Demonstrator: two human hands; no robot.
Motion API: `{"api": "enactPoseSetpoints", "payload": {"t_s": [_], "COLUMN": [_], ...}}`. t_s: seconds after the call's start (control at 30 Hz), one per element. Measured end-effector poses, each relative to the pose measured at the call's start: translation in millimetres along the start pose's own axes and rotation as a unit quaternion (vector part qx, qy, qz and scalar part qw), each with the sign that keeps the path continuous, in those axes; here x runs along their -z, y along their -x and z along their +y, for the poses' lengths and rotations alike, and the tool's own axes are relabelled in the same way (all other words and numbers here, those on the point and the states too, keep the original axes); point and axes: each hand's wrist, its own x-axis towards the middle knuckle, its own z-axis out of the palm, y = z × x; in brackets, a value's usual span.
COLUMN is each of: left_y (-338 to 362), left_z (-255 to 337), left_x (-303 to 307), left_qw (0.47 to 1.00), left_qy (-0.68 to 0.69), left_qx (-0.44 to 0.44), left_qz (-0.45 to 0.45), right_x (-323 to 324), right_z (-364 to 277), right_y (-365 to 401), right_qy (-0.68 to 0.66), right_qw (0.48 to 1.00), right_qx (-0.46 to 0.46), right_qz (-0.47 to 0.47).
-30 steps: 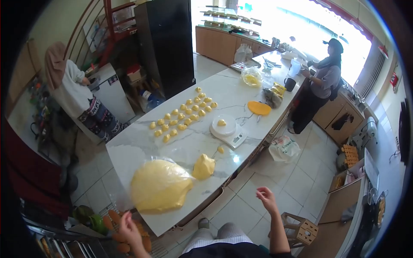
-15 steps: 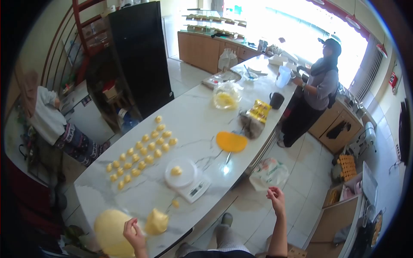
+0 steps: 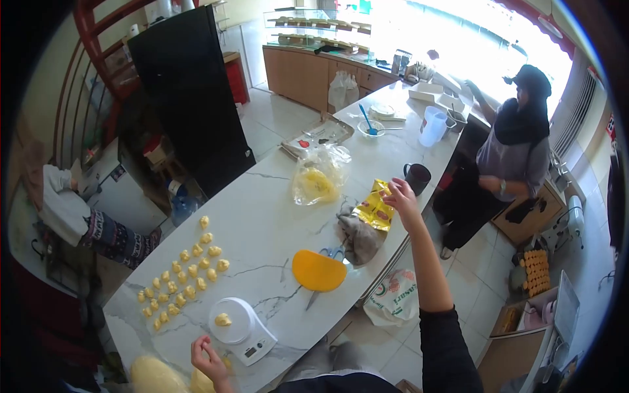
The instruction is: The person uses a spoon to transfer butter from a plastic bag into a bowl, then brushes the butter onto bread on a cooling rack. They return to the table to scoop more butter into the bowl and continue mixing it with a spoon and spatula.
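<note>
My right hand (image 3: 402, 200) reaches over the counter, its fingers slightly apart with nothing visible in them. It is above the edge of a yellow packet (image 3: 375, 208), close to a dark mug (image 3: 417, 177). A grey bundle (image 3: 358, 239) lies against the packet. My left hand (image 3: 209, 361) hovers near the front edge, loosely curled with no object showing. Beside it stands a white kitchen scale (image 3: 252, 350) carrying one dough piece (image 3: 223, 319). Large pale dough (image 3: 156, 376) lies at the lower left; a smaller lump is partly hidden by my left hand.
Rows of small dough pieces (image 3: 190, 270) lie on the marble counter (image 3: 262, 216). An orange scraper (image 3: 319, 270) sits near scissors (image 3: 332, 254). Beyond are a plastic bag (image 3: 321, 177) and a clear jug (image 3: 432, 126). One person (image 3: 514, 141) stands at the right, another (image 3: 69, 206) at the left.
My right hand has moved forward from beside the counter to above the yellow packet. The view has shifted forward along the counter. The person at the right has turned and moved an arm.
</note>
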Motion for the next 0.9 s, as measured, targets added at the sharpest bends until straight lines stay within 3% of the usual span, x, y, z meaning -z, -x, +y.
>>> {"api": "enactPoseSetpoints", "payload": {"t_s": [0.07, 0.13, 0.2, 0.27, 0.3, 0.33, 0.37, 0.4, 0.43, 0.5, 0.53, 0.6, 0.73, 0.8, 0.83, 0.9], "left_y": [-15.3, -25.1, -31.9, -29.7, -27.6, -19.3, -8.9, -3.6, -2.1, -0.6, 4.5, 18.1, 23.2, 29.2, 25.0, 5.1], "left_z": [14.9, 27.5, 37.4, 46.7, 62.5, 65.8, 67.9, 70.1, 83.9, 112.9, 103.4, 72.0, 74.2, 64.8, 75.8, 109.4], "left_x": [-27.9, -53.1, -76.1, -103.1, -115.2, -134.6, -148.9, -163.1, -171.2, -182.4, -187.6, -192.9, -183.5, -180.9, -181.7, -185.1], "left_qw": [0.999, 0.999, 0.999, 0.998, 0.997, 0.997, 0.999, 0.998, 0.998, 0.983, 0.983, 0.984, 0.984, 0.979, 0.979, 0.992], "left_qy": [-0.003, 0.005, 0.007, -0.033, -0.053, -0.056, -0.025, 0.006, -0.006, -0.086, -0.094, -0.108, -0.091, -0.017, -0.015, -0.032], "left_qx": [-0.035, -0.033, -0.031, -0.046, -0.045, -0.042, 0.008, 0.057, 0.058, 0.01, 0.012, 0.049, 0.102, 0.192, 0.195, 0.113], "left_qz": [-0.003, 0.001, 0.006, -0.021, -0.029, -0.018, -0.018, -0.017, -0.016, -0.16, -0.159, -0.132, -0.11, -0.068, -0.062, -0.035], "right_x": [3.7, 6.5, 19.8, 28.5, 29.5, 30.6, 29.6, 27.4, 25.3, 16.2, 12.7, 5.7, 3.5, 1.5, -0.2, -0.5], "right_z": [2.2, 4.5, 38.3, 70.1, 76.6, 91.4, 104.8, 116.1, 128.3, 137.2, 143.3, 155.4, 172.1, 161.5, 158.4, 147.4], "right_y": [-30.3, -66.6, -130.1, -197.5, -234.0, -260.3, -278.9, -300.7, -316.7, -339.5, -349.5, -367.3, -388.1, -377.0, -370.2, -353.7], "right_qy": [-0.011, -0.083, -0.165, -0.271, -0.269, -0.259, -0.249, -0.253, -0.222, -0.173, -0.174, -0.231, -0.249, -0.215, -0.2, -0.196], "right_qw": [1.0, 0.987, 0.974, 0.936, 0.94, 0.928, 0.909, 0.908, 0.914, 0.916, 0.914, 0.919, 0.912, 0.919, 0.926, 0.942], "right_qx": [-0.012, -0.133, -0.152, -0.217, -0.206, -0.253, -0.304, -0.309, -0.308, -0.302, -0.309, -0.188, -0.163, -0.158, -0.142, -0.137], "right_qz": [0.002, -0.033, -0.027, 0.053, 0.037, 0.086, 0.137, 0.129, 0.146, 0.2, 0.196, 0.257, 0.283, 0.29, 0.286, 0.234]}}
